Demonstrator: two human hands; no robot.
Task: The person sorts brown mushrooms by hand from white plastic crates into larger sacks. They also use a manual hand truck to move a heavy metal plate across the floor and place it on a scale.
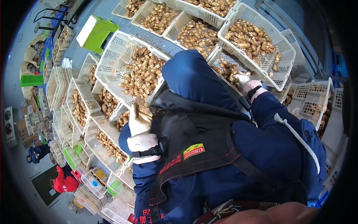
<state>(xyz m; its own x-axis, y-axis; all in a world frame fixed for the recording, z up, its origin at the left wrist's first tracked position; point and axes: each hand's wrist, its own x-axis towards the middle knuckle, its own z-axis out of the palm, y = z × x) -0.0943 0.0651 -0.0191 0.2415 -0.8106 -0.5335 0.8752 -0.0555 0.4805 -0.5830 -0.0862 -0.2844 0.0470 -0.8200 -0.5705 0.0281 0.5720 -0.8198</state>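
My left hand (140, 119), in a pale glove with brown-stained fingertips, is at the near rim of a white plastic crate (112, 60). Brown-and-white mushrooms (144, 72) are heaped in that crate. Whether the left fingers pinch a mushroom is hard to tell against the brown heap. My right hand (242, 79), also gloved, reaches into a lower crate (214, 60) beneath the edge of another crate (288, 53). Its fingers touch mushrooms (228, 70) there, but their grip is partly hidden. Between my hands is my bent knee (195, 75) in blue trousers.
More mushroom crates (156, 16) line the top, and stacked crates (92, 123) crowd the left. A green-and-white stool (96, 33) stands at upper left. A metal rail (293, 30) runs along the right. Two people, one in red (65, 179) and one in dark clothing (39, 152), are farther off.
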